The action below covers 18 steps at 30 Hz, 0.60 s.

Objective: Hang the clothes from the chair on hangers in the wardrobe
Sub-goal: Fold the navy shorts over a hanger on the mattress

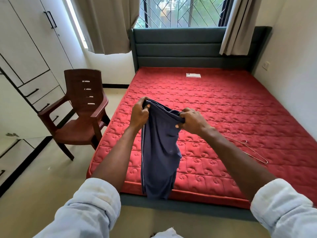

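Observation:
A navy blue garment (160,152) with a thin white side stripe hangs in front of me over the foot of the bed. My left hand (139,114) grips its top edge on the left, and my right hand (192,120) grips the top edge on the right. A thin wire hanger (248,149) lies on the red mattress (231,109), to the right of my right forearm. The brown plastic chair (82,114) stands left of the bed with nothing on its seat. The white wardrobe (29,54) fills the left wall, its upper doors closed.
A grey padded headboard (180,47) and a barred window with beige curtains (106,24) are at the far end. A small white label (193,75) lies near the head of the mattress. Beige floor (42,182) runs between chair, wardrobe and bed.

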### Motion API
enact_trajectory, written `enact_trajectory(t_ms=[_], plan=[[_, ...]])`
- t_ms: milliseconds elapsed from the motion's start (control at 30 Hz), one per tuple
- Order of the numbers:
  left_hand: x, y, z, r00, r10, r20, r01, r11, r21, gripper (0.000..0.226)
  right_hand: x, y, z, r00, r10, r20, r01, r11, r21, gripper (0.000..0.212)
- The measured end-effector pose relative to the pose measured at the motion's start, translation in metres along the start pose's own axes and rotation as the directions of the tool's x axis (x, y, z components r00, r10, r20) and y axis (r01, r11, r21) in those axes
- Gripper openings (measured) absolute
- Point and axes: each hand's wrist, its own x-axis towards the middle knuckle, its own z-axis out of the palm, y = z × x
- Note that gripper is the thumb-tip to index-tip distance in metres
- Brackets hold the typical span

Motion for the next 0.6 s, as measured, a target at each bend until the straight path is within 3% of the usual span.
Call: enact_trajectory(t_ms=[133,267,367,433,533,600], plan=[[0.014,0.002,-0.004,0.997,-0.072,-0.014,0.073,0.997,0.038,0.038,0.009,-0.007,-0.018,0.965,0.111,-0.236,-0.046,0.963,0.267,0.031],[0.025,0.021,-0.005,0.999,-0.003,-0.033,0.005,0.999,0.045,0.027,0.020,-0.013,-0.029,0.915,0.313,-0.253,-0.123,0.816,0.565,0.046],[0.032,0.040,-0.002,0.979,0.158,-0.125,-0.152,0.987,0.056,0.030,0.033,-0.018,-0.049,0.786,0.453,-0.421,-0.007,0.686,0.727,0.044],[0.047,0.052,-0.001,0.973,0.208,-0.101,-0.195,0.973,0.127,0.030,0.043,-0.018,-0.061,0.751,0.486,-0.446,-0.001,0.677,0.736,0.036],[0.065,0.059,-0.005,0.976,0.219,-0.007,-0.212,0.953,0.217,0.034,0.051,-0.011,-0.077,0.831,0.402,-0.386,-0.175,0.846,0.504,0.034],[0.067,0.062,-0.004,0.946,0.323,-0.028,-0.313,0.934,0.174,0.032,0.056,-0.010,-0.086,0.769,0.397,-0.500,-0.097,0.847,0.523,0.032]])
